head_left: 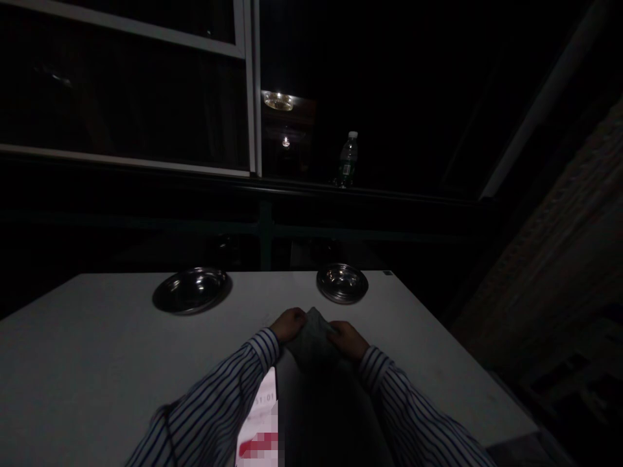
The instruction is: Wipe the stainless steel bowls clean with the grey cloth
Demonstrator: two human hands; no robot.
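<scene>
Two hands, both mine, hold one grey-green cloth [314, 340] above the near middle of a single white tabletop [111, 370]. My left hand [290, 325] has its grip closed on the cloth's upper left edge, thumb and fingers pinched together. My right hand [348, 339] has a like narrow grip on the upper right edge. Between the two grips the cloth rises to one peak; its lower part falls into shadow, and I cannot tell where it ends. Two sleeves, striped blue on white, cover my forearms.

One phone [259, 415] with a lit screen, partly pixelated, lies just beside my left forearm, below the cuff. Two shiny metal dishes stand near the tabletop's far edge, well apart from each other: one wider dish [187, 293] on the left, one smaller dish [342, 284] on the right, both beyond the cloth. One small dark label [388, 273] marks the far right corner.

Beyond the tabletop, one clear bottle [348, 159] with a white cap and a green label stands upright on the ledge, right of a pale window frame [254, 97]. Two lights show in the dark glass: one round lamp [278, 101] and one smaller bright point below it.
</scene>
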